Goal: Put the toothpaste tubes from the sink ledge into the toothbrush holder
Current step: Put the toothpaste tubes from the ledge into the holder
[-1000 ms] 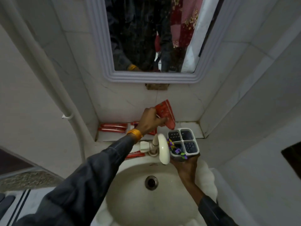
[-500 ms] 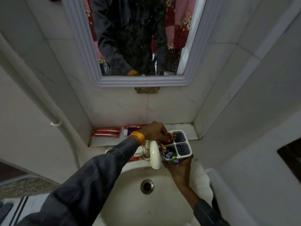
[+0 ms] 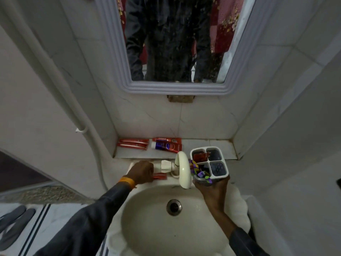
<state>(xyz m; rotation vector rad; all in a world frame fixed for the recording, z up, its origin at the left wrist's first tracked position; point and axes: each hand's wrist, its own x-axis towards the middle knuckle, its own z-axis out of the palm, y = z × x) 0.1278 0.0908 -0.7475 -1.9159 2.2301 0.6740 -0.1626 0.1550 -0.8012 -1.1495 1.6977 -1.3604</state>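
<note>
My right hand (image 3: 212, 189) grips a white four-compartment toothbrush holder (image 3: 219, 174) from below, held above the basin's right rim. A red toothpaste tube (image 3: 200, 157) stands in its back-left compartment; a purple and green item sticks out at the front left. My left hand (image 3: 141, 171) rests on the sink rim left of the tap, fingers closed on a red tube (image 3: 160, 176) lying there. On the tiled ledge behind lie two red tubes (image 3: 133, 143) at the left and two more, one red (image 3: 167, 139) and one blue and red (image 3: 167, 146).
A white tap (image 3: 181, 169) stands between my hands, its spout over the basin (image 3: 156, 224) with a metal drain (image 3: 173, 207). A framed mirror (image 3: 173, 41) hangs above. A white pipe (image 3: 60, 93) runs down the left wall. Slippers (image 3: 13, 226) lie on the floor at left.
My left hand dropped the red tube into the holder's back-left compartment, then moved down and left to the tube on the sink rim. The holder stayed in my right hand.
</note>
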